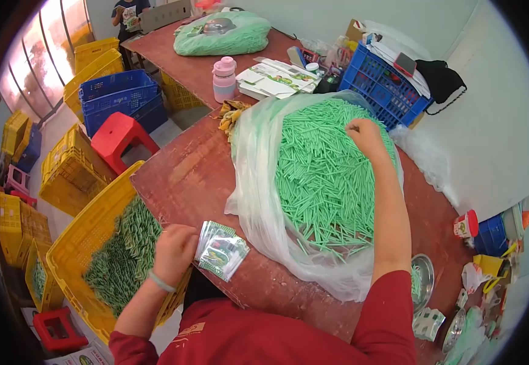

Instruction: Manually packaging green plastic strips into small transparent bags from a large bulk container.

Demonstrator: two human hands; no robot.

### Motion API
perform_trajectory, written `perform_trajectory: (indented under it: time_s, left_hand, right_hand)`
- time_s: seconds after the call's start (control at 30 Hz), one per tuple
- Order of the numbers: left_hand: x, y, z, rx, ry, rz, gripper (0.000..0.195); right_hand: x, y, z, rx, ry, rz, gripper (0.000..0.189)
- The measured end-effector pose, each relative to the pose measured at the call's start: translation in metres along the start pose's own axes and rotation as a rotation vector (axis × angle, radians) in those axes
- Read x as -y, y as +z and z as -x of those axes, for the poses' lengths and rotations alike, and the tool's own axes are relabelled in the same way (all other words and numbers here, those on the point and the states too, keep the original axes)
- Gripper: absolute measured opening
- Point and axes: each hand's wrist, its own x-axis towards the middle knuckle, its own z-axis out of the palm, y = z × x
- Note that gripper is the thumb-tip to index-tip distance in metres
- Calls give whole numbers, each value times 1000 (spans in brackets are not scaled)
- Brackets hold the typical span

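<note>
Short, thin green sticks [323,173] fill a large clear plastic bag [257,173], its mouth rolled open on the red tabletop [177,182]. Over the far right of this heap is my right hand [365,137], fingers curled in; I cannot tell if a stick is between them. My left hand [176,251] is at the table's near edge, fingers bent, right beside a stack of printed foil sachets [222,251]. Its fingertips are partly hidden, so a grip on a sachet cannot be made out. Below it, a yellow plastic crate [86,223] holds many filled green packets [123,255].
Behind the bag stand a pink bottle [224,80], flattened printed cartons [278,77] and a blue crate [374,82]. A metal bowl [423,278] sits at right. A red stool [120,139] and more crates crowd the left floor. Another person [129,16] stands far back.
</note>
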Motion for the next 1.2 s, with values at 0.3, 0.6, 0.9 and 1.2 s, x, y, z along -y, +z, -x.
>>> perform_trajectory:
  time_s: [0.3, 0.6, 0.9, 1.2]
  left_hand:
    - [-16, 30, 12, 140, -100, -127, 19]
    - [-5, 37, 17, 133, -208, -55, 22]
    - [-4, 51, 19, 88, -186, -125, 35]
    - [2, 55, 19, 164, -232, 110, 16]
  right_hand:
    - [46, 57, -67, 552, 115, 299, 24]
    - [51, 97, -96, 448, 194, 361, 40]
    - [36, 109, -113, 661, 243, 512, 20]
    - [48, 106, -113, 814, 310, 634, 17]
